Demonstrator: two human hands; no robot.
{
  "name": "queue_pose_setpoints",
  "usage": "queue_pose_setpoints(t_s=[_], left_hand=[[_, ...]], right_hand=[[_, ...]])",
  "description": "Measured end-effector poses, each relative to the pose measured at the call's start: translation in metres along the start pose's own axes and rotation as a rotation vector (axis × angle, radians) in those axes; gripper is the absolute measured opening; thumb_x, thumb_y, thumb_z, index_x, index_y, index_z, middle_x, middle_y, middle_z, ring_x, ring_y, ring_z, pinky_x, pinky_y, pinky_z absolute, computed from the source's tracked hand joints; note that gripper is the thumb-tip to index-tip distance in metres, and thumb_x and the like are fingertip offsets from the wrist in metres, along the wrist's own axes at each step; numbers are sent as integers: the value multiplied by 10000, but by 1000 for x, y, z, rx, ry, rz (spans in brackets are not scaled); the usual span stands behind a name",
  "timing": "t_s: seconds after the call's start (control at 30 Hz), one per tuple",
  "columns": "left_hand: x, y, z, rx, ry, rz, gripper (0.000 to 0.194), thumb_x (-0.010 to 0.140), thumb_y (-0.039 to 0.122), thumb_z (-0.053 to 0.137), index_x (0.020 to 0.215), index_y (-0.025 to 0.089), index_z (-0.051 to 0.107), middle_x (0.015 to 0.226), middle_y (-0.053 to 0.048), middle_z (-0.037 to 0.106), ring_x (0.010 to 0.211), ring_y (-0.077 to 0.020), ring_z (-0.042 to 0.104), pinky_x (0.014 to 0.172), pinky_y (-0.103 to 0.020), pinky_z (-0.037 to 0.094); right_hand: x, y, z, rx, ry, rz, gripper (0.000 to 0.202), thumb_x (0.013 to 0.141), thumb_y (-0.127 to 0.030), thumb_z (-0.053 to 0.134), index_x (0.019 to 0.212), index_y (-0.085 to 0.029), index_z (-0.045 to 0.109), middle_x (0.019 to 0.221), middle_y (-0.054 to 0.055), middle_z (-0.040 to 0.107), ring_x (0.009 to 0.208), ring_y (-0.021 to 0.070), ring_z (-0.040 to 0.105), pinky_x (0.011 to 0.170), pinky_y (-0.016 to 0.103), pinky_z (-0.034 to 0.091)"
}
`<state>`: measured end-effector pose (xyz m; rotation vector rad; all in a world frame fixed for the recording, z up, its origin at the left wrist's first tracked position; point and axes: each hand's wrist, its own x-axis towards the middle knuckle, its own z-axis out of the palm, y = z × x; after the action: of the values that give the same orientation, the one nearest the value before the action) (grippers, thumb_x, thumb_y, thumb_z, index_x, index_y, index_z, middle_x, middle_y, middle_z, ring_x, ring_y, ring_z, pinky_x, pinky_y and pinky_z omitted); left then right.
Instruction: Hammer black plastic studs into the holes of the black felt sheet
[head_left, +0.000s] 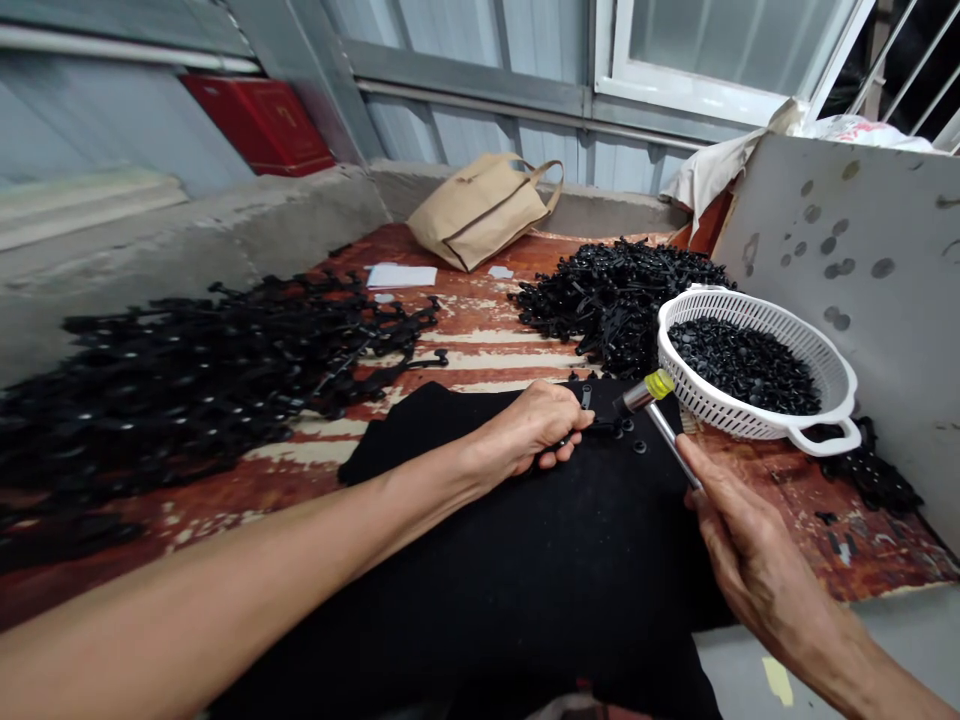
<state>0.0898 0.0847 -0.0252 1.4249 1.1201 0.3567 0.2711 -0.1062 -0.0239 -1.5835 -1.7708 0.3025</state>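
Left forearm (300,560) stretched over black cloth (540,560), I've my left hand (551,422) clenched on a black plastic piece (602,429) near its far edge, right hand (739,520) curled round a yellow-tipped hammer (639,397) – seemingly striking, next calling for steadiness and a square tap.

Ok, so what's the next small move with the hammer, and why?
Probably a light tap of the hammer on the black part: the left hand grips that part over the black cloth, and the right hand holds the hammer with its head close by.
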Motion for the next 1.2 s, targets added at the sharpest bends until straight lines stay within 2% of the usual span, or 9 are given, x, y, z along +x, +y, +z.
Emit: queue_pose_setpoints(t_s=[0.2,0.37,0.57,0.7,0.83,0.9,0.97,1.03,1.2], left_hand=[[-2,0,0,36,33,36,240,710,302,681,581,167,530,416,2,523,300,-68,400,303,-176,219],[-5,1,0,25,14,79,229,710,295,662,575,166,528,431,-3,536,313,-69,417,317,-174,243],[-5,3,1,6,10,47,210,690,276,657,568,169,524,409,-3,523,301,-74,402,307,-181,234],[-4,0,0,8,8,73,216,691,292,669,580,169,531,423,-5,535,309,-74,415,315,-179,244],[1,-6,0,40,14,56,232,703,309,661,573,175,525,439,-7,541,301,-78,415,306,-185,232],[3,-8,0,43,14,51,232,720,313,642,574,178,522,440,-6,540,296,-80,412,302,-187,224],[3,-6,1,68,19,51,237,735,318,627,577,179,518,433,1,531,293,-78,402,302,-185,217],[0,0,2,135,29,44,239,744,321,620,582,178,517,422,13,510,296,-70,380,308,-178,214],[-17,17,-3,190,-5,55,238,762,384,596,668,169,556,477,33,489,351,-59,367,329,-155,207]], right_hand=[[-1,-2,-2,-117,13,-72,684,898,-23,373,1534,-252,265,1520,111,420,1398,232,384,1080,455,424],[4,3,-2,-210,-61,-9,666,863,-34,357,1503,-219,361,1422,183,509,1259,334,544,912,521,546],[3,-6,-11,-178,72,-125,749,899,-38,386,1554,-330,167,1415,107,520,1285,291,515,1001,497,497],[5,-4,-10,-269,-81,-80,688,857,-32,374,1516,-225,339,1183,165,653,1055,319,664,802,464,605],[4,-8,-10,-197,14,-121,752,870,-17,384,1549,-293,218,1445,114,493,1300,304,499,996,484,505],[3,-9,-9,-198,42,-128,769,872,-7,386,1554,-301,186,1400,125,533,1234,300,563,968,476,527],[4,-9,-8,-241,-38,-92,742,847,1,386,1532,-264,284,1265,146,628,1113,310,646,894,477,570],[5,-8,-8,-225,-112,-52,697,834,-6,394,1489,-240,392,1263,143,642,1160,319,623,921,488,555],[-6,-8,-10,34,160,12,587,941,-101,437,1480,-327,385,1463,27,513,1328,202,485,1107,399,400]])
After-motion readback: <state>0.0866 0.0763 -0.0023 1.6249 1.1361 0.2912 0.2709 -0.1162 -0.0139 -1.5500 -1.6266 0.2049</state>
